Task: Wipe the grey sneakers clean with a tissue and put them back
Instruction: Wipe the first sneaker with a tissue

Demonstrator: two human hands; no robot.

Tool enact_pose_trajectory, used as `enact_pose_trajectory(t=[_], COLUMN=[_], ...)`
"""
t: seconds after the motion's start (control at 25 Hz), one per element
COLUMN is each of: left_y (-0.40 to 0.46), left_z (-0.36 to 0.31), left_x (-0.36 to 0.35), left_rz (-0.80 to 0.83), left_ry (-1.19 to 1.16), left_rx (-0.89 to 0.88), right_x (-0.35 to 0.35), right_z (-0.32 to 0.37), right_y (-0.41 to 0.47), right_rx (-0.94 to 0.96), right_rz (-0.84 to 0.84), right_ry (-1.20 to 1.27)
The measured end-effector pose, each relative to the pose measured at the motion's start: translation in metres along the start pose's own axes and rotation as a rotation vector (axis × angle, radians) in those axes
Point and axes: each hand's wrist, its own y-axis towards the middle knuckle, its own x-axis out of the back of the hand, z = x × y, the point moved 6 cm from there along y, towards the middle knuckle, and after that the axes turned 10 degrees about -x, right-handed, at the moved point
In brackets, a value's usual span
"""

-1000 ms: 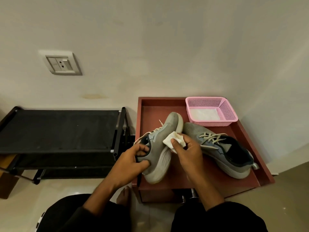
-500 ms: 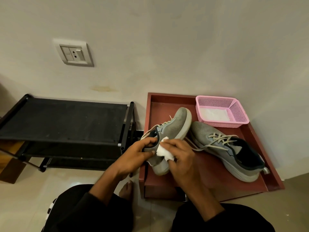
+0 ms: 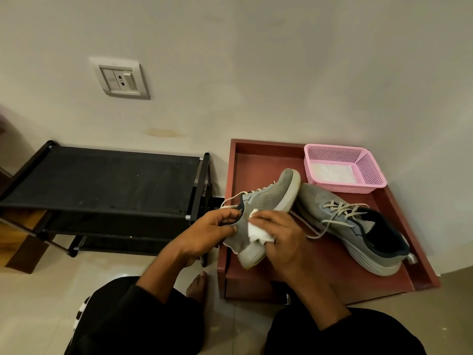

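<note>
My left hand (image 3: pixel 212 230) grips the heel collar of a grey sneaker (image 3: pixel 271 198), holding it tilted on its side with the toe pointing away, above the left part of the red-brown tray (image 3: pixel 266 152). My right hand (image 3: pixel 279 239) holds a crumpled white tissue (image 3: pixel 256 230) pressed against the sneaker's side near the heel. The second grey sneaker (image 3: pixel 348 224) lies on the tray to the right, laces loose, its dark opening facing up.
A pink mesh basket (image 3: pixel 368 170) with white tissue inside stands at the tray's back right corner. A black shoe rack (image 3: pixel 102 180) stands to the left against the wall. A wall socket (image 3: pixel 120 79) is above it. My knees and a bare foot (image 3: pixel 197 285) are below.
The tissue has slid from the sneaker's middle down its side toward the heel. The sneaker has turned, its sole less exposed. The camera view has shifted slightly.
</note>
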Motion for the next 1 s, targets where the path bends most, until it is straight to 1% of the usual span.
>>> enact_pose_trajectory(t=[0.08,0.12,0.36,0.44,0.52,0.6,0.64,0.72,0.88,0.92,1.0], left_y=[-0.001,-0.001,-0.002,-0.003,-0.004,-0.003,-0.002,-0.001,0.000,0.000,0.000], left_z=[-0.002,-0.003,-0.005,-0.007,-0.008,-0.009,-0.010,-0.010,-0.008,-0.009,-0.009], left_x=[0.001,0.001,0.001,0.000,-0.002,-0.004,-0.005,-0.006,-0.006,-0.007,-0.007], left_rz=[0.004,-0.001,-0.030,-0.017,-0.003,0.006,0.001,-0.018,-0.016,-0.019,-0.045], left_ry=[0.014,0.015,0.041,0.008,-0.014,-0.041,-0.048,-0.030,0.018,0.026,0.045], left_rx=[0.011,0.019,-0.022,-0.032,-0.041,-0.059,-0.064,-0.073,-0.075,-0.077,-0.080], right_x=[0.006,0.007,0.001,0.000,-0.003,-0.005,-0.005,-0.002,0.009,0.011,0.010], right_z=[-0.019,-0.024,-0.019,-0.008,0.009,0.018,0.017,0.008,-0.019,-0.022,-0.017], right_y=[0.011,0.014,0.023,0.018,0.006,-0.003,-0.002,0.006,0.030,0.033,0.031], right_rx=[-0.134,-0.170,-0.200,-0.161,-0.058,0.036,0.052,0.015,-0.201,-0.230,-0.215], right_rz=[-0.035,-0.035,0.006,0.063,0.143,0.176,0.168,0.132,0.019,-0.001,-0.024], right_ry=[0.020,0.033,0.026,-0.019,-0.053,-0.053,-0.052,-0.066,-0.049,-0.040,-0.022])
